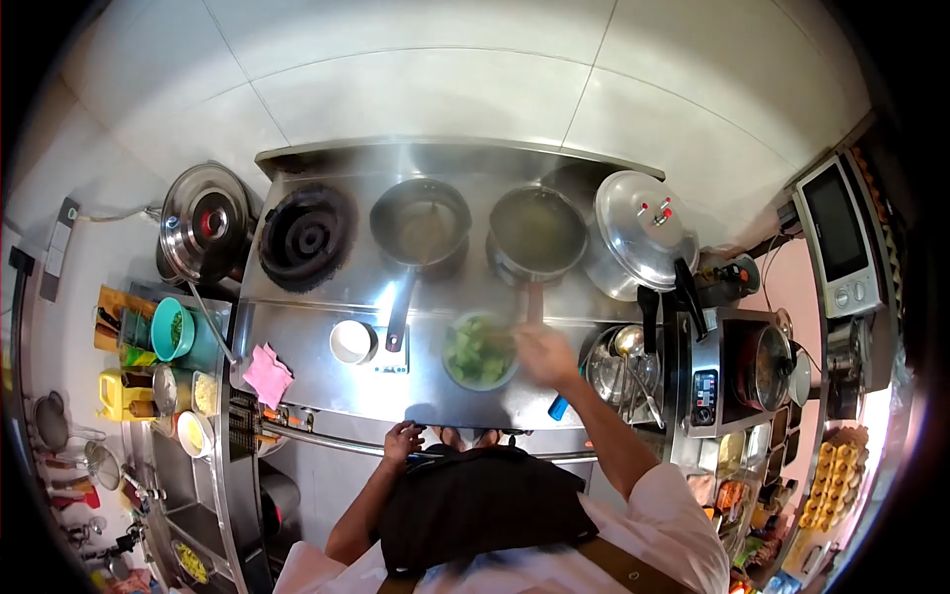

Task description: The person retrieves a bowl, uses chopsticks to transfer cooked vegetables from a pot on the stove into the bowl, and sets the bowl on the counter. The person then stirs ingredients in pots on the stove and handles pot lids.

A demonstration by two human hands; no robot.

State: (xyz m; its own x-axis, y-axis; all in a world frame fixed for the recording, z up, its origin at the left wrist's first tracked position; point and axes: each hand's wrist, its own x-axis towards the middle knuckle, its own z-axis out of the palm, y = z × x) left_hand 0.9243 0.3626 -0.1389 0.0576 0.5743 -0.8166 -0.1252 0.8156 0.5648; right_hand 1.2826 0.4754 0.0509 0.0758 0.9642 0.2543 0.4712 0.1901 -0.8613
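Observation:
My right hand [547,354], smeared by motion, is over the counter between a bowl of leafy greens [479,351] and the handle of a pot [537,232] on the right burner. I cannot tell whether its fingers grip anything. Low at the counter's front edge is my left hand [401,442], its fingers loosely bent and apart, with nothing visible in them. A second long-handled pan [421,223] stands on the middle burner with a utensil in it. Both vessels seem to contain liquid. A white bowl [350,342] sits beside a small scale [392,356].
A bare burner [308,238] is at the left; a pressure cooker [648,233] stands at the right. A pink cloth [268,374] lies near the left edge. Ladles rest in a metal bowl [623,366]. A metal rail [336,442] runs along the front.

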